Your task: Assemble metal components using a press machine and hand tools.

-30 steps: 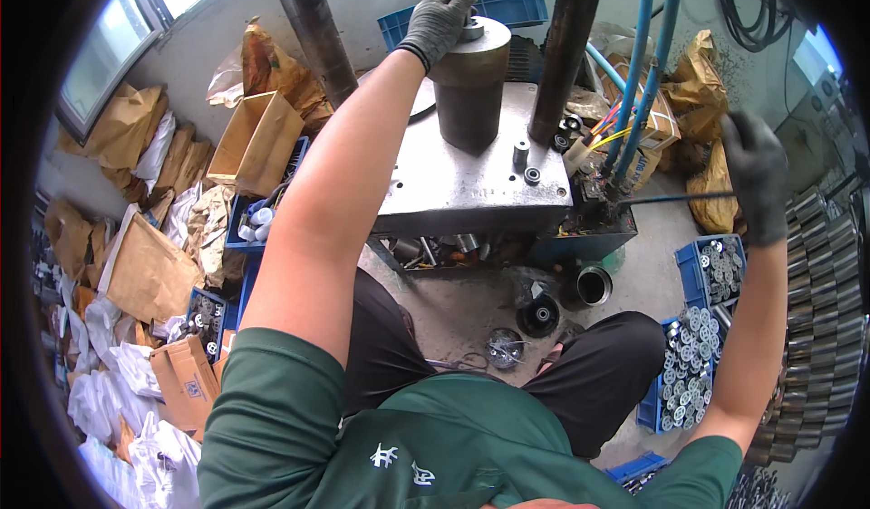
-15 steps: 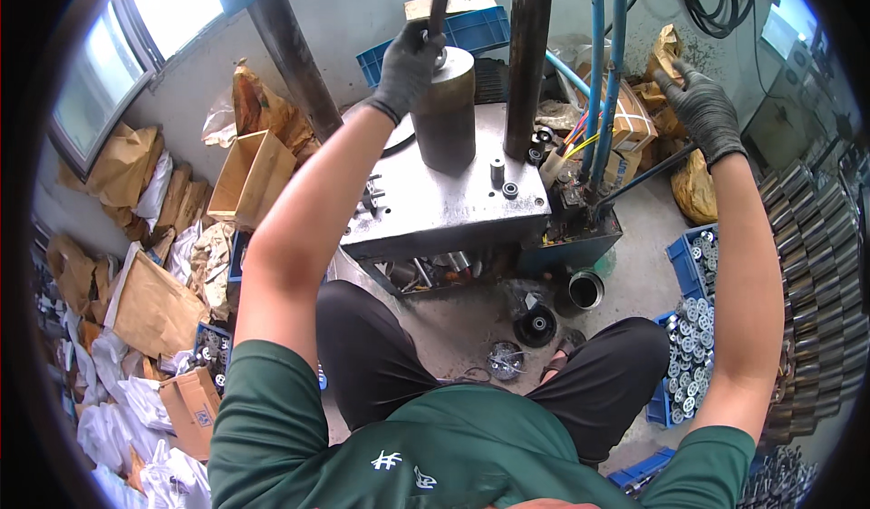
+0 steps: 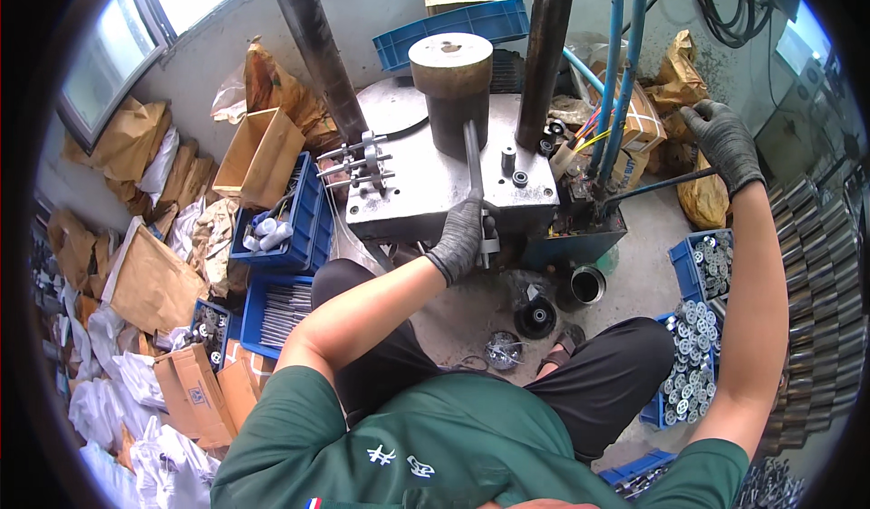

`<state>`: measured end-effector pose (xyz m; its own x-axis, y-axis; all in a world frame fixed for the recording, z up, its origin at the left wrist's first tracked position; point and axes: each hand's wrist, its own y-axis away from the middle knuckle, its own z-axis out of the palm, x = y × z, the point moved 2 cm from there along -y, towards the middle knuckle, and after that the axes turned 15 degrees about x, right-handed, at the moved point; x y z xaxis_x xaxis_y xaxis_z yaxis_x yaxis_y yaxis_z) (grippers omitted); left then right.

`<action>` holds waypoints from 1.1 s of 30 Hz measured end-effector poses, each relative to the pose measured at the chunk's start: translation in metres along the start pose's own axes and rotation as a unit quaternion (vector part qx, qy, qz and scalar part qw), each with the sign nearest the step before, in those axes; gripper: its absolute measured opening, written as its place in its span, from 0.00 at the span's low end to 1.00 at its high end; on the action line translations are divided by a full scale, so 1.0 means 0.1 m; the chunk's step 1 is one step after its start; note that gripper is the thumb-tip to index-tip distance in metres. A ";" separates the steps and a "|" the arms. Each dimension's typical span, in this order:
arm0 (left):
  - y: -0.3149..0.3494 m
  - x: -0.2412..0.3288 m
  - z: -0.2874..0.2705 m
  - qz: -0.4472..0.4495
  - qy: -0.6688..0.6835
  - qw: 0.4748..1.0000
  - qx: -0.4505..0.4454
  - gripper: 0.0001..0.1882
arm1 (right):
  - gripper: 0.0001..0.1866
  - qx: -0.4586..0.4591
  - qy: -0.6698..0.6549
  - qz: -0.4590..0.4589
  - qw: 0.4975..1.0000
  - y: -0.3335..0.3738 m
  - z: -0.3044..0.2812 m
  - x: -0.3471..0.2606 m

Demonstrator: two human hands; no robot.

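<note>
My left hand [image 3: 460, 235], in a dark grey glove, is closed around a metal shaft [image 3: 473, 151] in front of the press table's near edge. The shaft points up and away from me, and small round metal parts show by its lower end. Behind it, a thick steel cylinder [image 3: 451, 51] with a wider top stands on the steel table [image 3: 417, 203]. My right hand [image 3: 725, 142], gloved too, is raised on the right with fingers loosely stretched. It hovers by the end of a dark lever [image 3: 666, 183]; whether it touches the lever I cannot tell.
A small metal sleeve [image 3: 508, 159] and a bearing [image 3: 519, 179] sit on the table. At its left is a disc with pins [image 3: 367, 163]. Blue crates [image 3: 313, 228] flank me, and steel tubes [image 3: 820, 282] are stacked at far right. Dark posts [image 3: 546, 47] rise behind.
My left hand has come down from the top of the cylinder toward me, bringing the shaft along. My right hand's fingers have drawn closer together, and the view has shifted slightly.
</note>
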<state>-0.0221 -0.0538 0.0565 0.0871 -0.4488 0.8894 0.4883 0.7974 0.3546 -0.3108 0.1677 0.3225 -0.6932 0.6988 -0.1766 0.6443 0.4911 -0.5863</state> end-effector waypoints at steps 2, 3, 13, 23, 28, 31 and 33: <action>0.01 -0.09 -0.03 -0.131 0.012 0.990 0.051 0.19 | 0.23 0.002 -0.002 -0.013 1.000 0.04 0.02 0.09; -0.04 -0.13 -0.06 -0.156 0.019 0.987 0.043 0.17 | 0.23 0.000 -0.002 -0.016 1.000 0.05 0.03 0.12; -0.26 -0.32 -0.19 -0.236 0.046 0.968 0.066 0.20 | 0.22 0.015 -0.024 -0.007 1.000 0.27 -0.03 0.24; 0.39 -0.09 -0.82 0.002 -0.190 0.978 -0.090 0.11 | 0.16 0.112 -0.058 -0.246 0.961 1.86 -0.34 -0.37; 0.16 0.52 -1.21 0.060 -0.084 0.989 0.102 0.12 | 0.17 0.094 -0.226 -0.313 0.918 2.15 -0.14 -0.83; -0.38 0.64 -1.76 0.057 0.030 0.972 0.228 0.08 | 0.15 0.030 -0.308 -0.250 0.918 2.04 0.57 -0.76; -0.76 0.62 -2.09 -0.037 0.117 0.953 0.277 0.08 | 0.13 -0.117 -0.364 -0.159 0.910 2.11 1.15 -0.46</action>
<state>0.1280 -0.2262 0.0244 0.2937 -0.5379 0.7902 -0.0278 0.8215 0.5696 -0.1802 0.1797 0.1155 -0.8321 0.0132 -0.5545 0.3656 0.7648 -0.5305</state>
